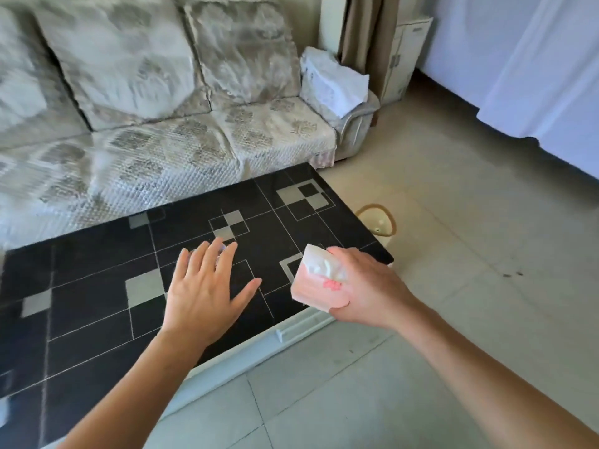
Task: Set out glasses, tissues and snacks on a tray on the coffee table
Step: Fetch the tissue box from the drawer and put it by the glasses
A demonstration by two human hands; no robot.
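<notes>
My right hand [364, 291] grips a soft pink pack of tissues [316, 281], white tissue showing at its top, held just above the right end of the black coffee table [97, 319]. My left hand [207, 286] hovers flat over the table's middle, fingers spread, palm down. Behind its fingertips a small clear object, perhaps a glass [220, 251], is mostly hidden. No tray or snacks are in view.
A pale patterned sofa [146, 140] runs along the table's far side, with a folded white cloth [334, 81] on its right arm. A small round bin [377, 222] stands on the tiled floor by the table's right end. White curtains [534, 76] hang at the right.
</notes>
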